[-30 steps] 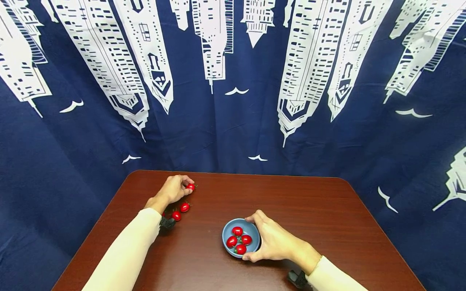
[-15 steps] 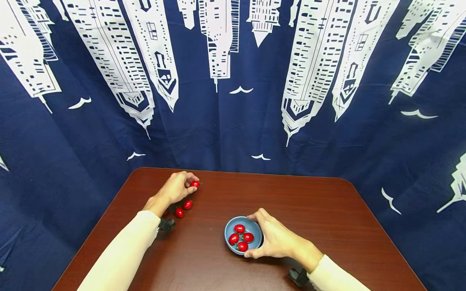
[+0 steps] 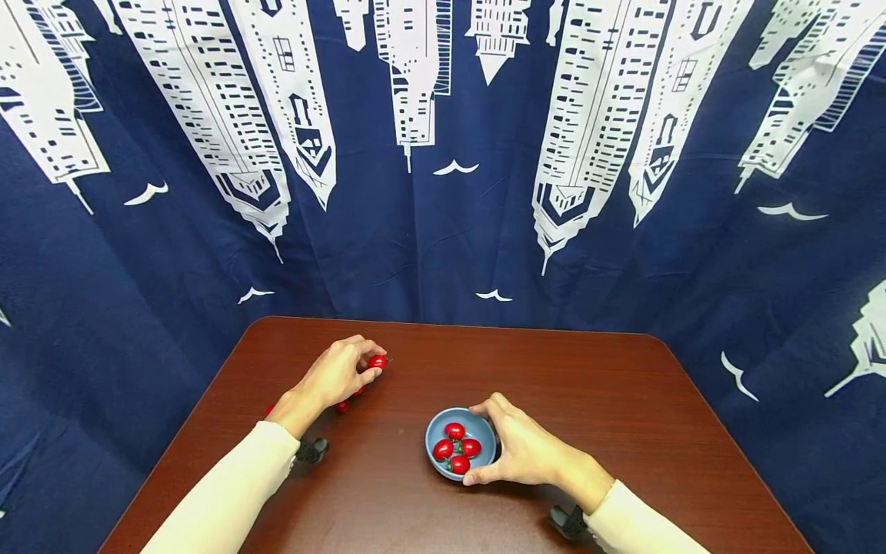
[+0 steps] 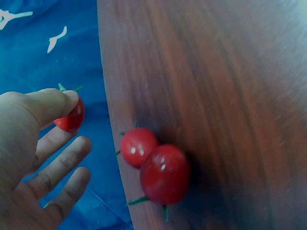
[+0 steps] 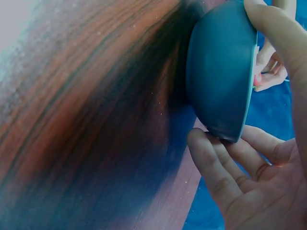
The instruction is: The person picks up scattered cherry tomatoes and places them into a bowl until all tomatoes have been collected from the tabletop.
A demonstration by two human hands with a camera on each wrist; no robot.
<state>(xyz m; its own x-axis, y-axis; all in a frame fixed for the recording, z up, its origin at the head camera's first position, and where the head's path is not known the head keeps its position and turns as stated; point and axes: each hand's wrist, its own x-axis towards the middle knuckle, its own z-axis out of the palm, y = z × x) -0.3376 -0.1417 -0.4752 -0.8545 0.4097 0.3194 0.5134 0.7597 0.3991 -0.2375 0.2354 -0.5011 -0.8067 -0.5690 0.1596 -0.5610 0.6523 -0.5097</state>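
My left hand pinches a cherry tomato between thumb and fingertips over the far left of the table. In the left wrist view that red tomato shows its green stem, with the other fingers spread below. Two more cherry tomatoes lie on the wood beside the hand. My right hand grips a small blue bowl by its right side, thumb at the near rim and fingers at the far rim. Several cherry tomatoes lie inside it. The right wrist view shows the bowl's outer wall.
Another cherry tomato peeks out left of the left wrist. Others are partly hidden under the left hand. The brown wooden table ends at a dark blue curtain printed with white buildings. Each wrist wears a black camera.
The left hand, with the tomato pinched in it, has moved slightly right and nearer, covering more of the tomatoes on the table. The right hand keeps holding the bowl.
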